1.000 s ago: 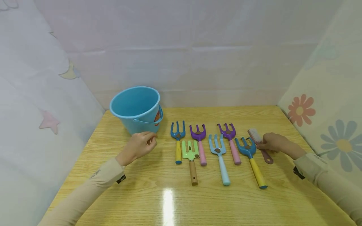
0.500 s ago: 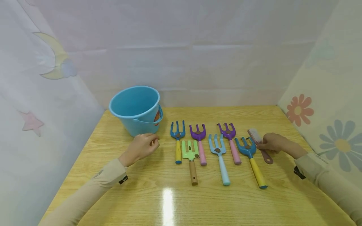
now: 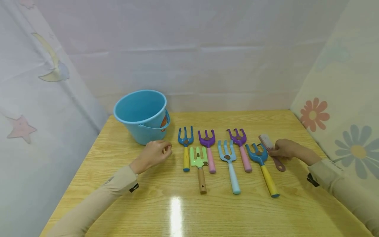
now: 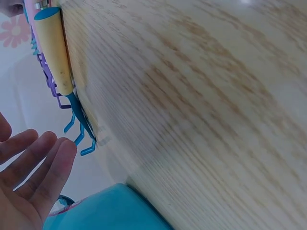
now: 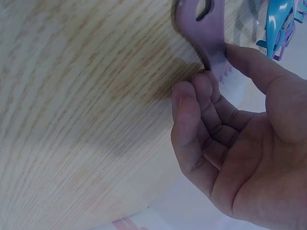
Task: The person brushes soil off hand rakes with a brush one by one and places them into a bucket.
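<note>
In the head view my right hand (image 3: 286, 149) pinches a mauve scrub brush (image 3: 266, 142) with white bristles, lying at the right end of a row of tools. Thumb and fingertips sit on either side of its handle (image 5: 209, 36) in the right wrist view. My left hand (image 3: 153, 154) holds nothing; its fingers bend loosely in front of the light blue bucket (image 3: 142, 131). Nearest to it on the right lies a small blue hand fork (image 3: 186, 158) with a yellow handle. The left wrist view shows that fork (image 4: 53, 52) beyond the fingertips.
More hand forks lie on the wooden table (image 3: 133, 210): a green one (image 3: 202, 181), a light blue one (image 3: 234, 179), purple ones with pink handles (image 3: 211, 161), and a larger blue one (image 3: 269, 181) beside the brush. Patterned cloth (image 3: 183, 65) stands behind and at both sides.
My left hand has moved a little to the right, past the bucket's front toward the small blue fork. The right hand and the brush have stayed in place.
</note>
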`<state>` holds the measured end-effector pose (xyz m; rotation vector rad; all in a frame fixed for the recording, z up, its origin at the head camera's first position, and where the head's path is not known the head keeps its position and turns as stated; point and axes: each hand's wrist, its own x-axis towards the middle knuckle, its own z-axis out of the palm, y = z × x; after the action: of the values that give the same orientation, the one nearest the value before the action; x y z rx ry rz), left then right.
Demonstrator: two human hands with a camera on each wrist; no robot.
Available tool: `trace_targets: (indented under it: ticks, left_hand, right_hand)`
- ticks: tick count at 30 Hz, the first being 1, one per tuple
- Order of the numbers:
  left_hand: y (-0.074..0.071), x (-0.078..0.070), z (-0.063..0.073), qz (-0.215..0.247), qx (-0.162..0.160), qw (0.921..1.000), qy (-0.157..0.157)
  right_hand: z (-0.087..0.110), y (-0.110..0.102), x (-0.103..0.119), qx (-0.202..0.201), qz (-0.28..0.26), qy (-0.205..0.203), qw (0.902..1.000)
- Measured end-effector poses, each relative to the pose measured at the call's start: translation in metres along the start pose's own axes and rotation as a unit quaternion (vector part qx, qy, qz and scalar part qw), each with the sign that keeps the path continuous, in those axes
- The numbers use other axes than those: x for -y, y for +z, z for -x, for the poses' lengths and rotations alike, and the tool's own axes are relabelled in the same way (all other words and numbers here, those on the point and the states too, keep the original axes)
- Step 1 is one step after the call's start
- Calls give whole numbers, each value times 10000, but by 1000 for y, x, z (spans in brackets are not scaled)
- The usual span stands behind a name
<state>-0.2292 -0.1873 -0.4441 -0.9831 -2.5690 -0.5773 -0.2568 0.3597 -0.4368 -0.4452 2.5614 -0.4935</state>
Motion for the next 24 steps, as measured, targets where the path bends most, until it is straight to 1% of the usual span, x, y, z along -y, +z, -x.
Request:
trace_targets:
  ticks: [4,9,12,19,21,24]
  left_hand:
    - [2,-2,-2,30,123,9999,-107]
    - [4,-4,-2,48,237,9995,-196]
    - [4,-5,-1,22,260,9994,-235]
    - [7,-5,0,-54,264,9994,-230]
    - [7,-5,0,-72,264,9994,-216]
    - [8,-5,1,-108,281,9993,-219]
  right_hand:
    - [0,0,0,-23,39,35,10000]
    - [0,1,-2,-212,223,84,9995]
    - [0,2,-3,-391,376,77,9985]
    - [3,1,-1,-884,782,265,9927]
    - [4,1,1,-1008,793,259,9914]
    - [4,0,1,-1018,678,285,9921]
